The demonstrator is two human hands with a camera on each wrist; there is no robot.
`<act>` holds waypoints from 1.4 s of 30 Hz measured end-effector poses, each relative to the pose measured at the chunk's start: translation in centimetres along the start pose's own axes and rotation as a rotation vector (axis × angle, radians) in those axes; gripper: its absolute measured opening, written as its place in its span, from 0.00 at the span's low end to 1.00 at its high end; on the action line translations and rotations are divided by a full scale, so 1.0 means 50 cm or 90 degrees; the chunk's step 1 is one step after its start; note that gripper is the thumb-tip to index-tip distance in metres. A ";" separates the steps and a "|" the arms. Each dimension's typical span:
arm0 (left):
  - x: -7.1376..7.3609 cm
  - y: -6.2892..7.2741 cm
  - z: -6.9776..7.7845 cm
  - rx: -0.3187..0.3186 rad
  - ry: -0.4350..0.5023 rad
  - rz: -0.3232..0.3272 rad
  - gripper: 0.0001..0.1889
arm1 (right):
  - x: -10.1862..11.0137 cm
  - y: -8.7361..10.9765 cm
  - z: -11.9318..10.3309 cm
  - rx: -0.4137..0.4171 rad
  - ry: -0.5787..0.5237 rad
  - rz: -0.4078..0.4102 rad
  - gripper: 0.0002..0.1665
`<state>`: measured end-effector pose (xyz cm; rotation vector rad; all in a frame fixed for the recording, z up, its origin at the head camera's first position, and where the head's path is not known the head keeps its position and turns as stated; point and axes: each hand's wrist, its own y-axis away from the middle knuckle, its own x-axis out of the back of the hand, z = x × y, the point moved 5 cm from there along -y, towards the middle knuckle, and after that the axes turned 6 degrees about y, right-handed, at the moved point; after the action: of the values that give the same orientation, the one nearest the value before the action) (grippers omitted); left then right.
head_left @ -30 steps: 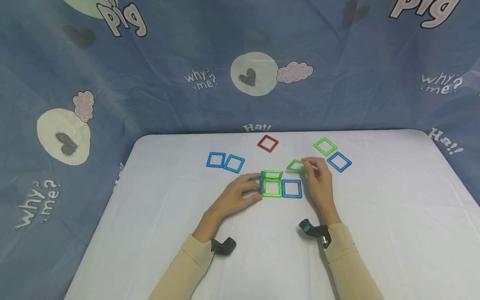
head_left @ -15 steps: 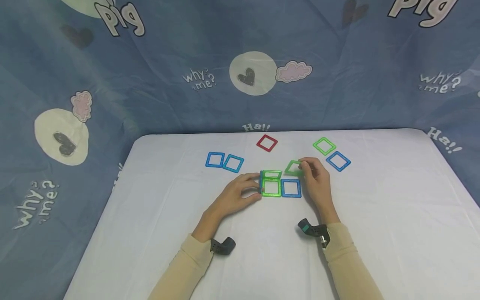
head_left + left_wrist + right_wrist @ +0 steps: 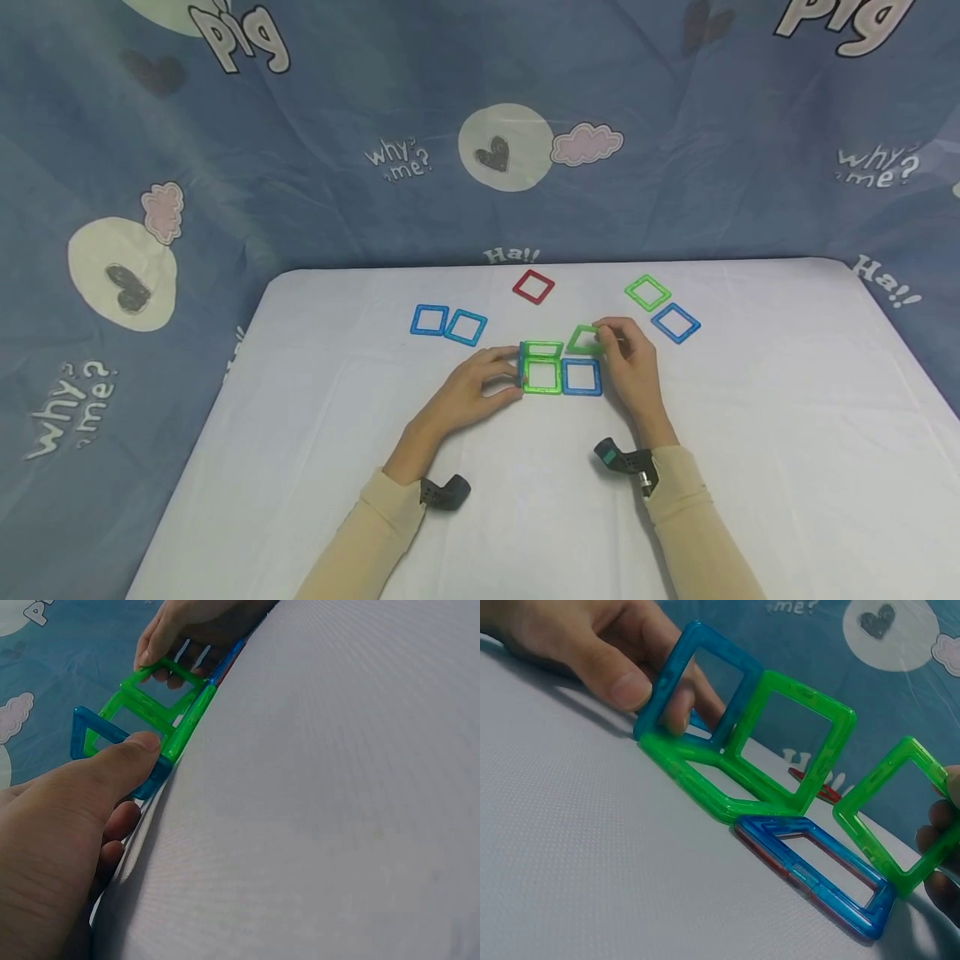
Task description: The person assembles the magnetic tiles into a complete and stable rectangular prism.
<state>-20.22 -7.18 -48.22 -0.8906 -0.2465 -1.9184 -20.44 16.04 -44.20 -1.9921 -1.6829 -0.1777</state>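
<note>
In the head view my left hand (image 3: 472,387) grips an upright blue square magnetic tile (image 3: 731,651) at the left of a small build, thumb on its near edge. The blue tile stands on the edge of a green tile (image 3: 690,780) lying flat. Another green tile (image 3: 832,754) rises from the far edge of that one. To the right lies a flat blue tile (image 3: 810,877) with red showing along its underside. My right hand (image 3: 636,367) pinches a tilted green tile (image 3: 574,340) by its right side, its lower corner at the far right of the flat blue tile.
Toward the back of the white table (image 3: 480,533) lie two blue tiles (image 3: 431,306) at the left and a red tile (image 3: 522,281) in the middle. A green tile (image 3: 636,284) and a blue tile (image 3: 663,312) lie at the back right. Patterned blue cloth (image 3: 337,217) hangs behind.
My right hand has brought the green tile slightly left and closer to the build, and the tile is tipped more upright. My left hand keeps its place on the blue tile.
</note>
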 end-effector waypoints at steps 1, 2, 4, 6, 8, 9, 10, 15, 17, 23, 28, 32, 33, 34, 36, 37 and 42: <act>0.000 0.000 0.001 -0.002 -0.001 0.001 0.10 | -0.002 -0.001 0.007 0.000 0.005 0.003 0.13; 0.000 0.000 0.001 -0.002 -0.003 0.001 0.10 | -0.005 -0.002 0.016 0.001 0.011 0.006 0.13; 0.000 0.000 0.002 -0.004 -0.004 0.000 0.10 | -0.009 -0.005 0.035 0.005 0.021 0.014 0.12; 0.001 0.000 0.004 -0.004 -0.006 0.000 0.10 | -0.014 -0.008 0.054 0.010 0.029 0.018 0.12; 0.001 0.000 0.004 -0.004 -0.006 0.000 0.10 | -0.018 -0.010 0.067 0.016 0.029 0.017 0.12; 0.001 0.000 0.004 -0.004 -0.006 0.000 0.10 | -0.018 -0.010 0.068 0.019 0.029 0.015 0.12; 0.001 0.000 0.004 -0.005 -0.006 0.000 0.10 | -0.019 -0.010 0.069 0.021 0.032 0.012 0.12; 0.001 -0.001 0.005 -0.014 -0.006 -0.001 0.10 | -0.020 -0.008 0.069 0.028 0.047 0.002 0.15; 0.001 -0.001 0.005 -0.017 -0.005 -0.002 0.10 | -0.021 -0.008 0.069 0.028 0.054 -0.001 0.15; 0.001 -0.001 0.005 -0.015 -0.003 -0.006 0.10 | -0.021 -0.008 0.067 0.022 0.050 -0.005 0.14; 0.002 -0.002 0.003 -0.010 0.001 -0.008 0.10 | -0.013 -0.001 0.022 0.025 0.039 -0.007 0.11; 0.002 -0.002 0.004 -0.007 0.001 -0.007 0.10 | -0.005 0.005 -0.014 0.019 0.036 -0.017 0.10; 0.002 -0.002 0.004 -0.006 0.000 -0.007 0.10 | -0.005 0.005 -0.015 0.019 0.034 -0.018 0.10; 0.002 -0.002 0.003 -0.005 0.000 -0.006 0.10 | -0.005 0.005 -0.015 0.020 0.032 -0.020 0.09; 0.002 -0.002 0.003 -0.005 0.000 -0.005 0.10 | -0.005 0.004 -0.016 0.023 0.031 -0.021 0.09; 0.001 -0.003 0.003 -0.006 0.000 -0.004 0.10 | -0.005 0.004 -0.017 0.025 0.031 -0.022 0.09; -0.001 -0.002 0.001 -0.001 -0.003 -0.004 0.10 | -0.005 0.004 -0.016 0.027 0.028 -0.027 0.09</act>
<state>-20.28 -7.06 -48.18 -0.8973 -0.2508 -1.9221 -20.12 15.42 -43.69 -1.9095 -1.6874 -0.1981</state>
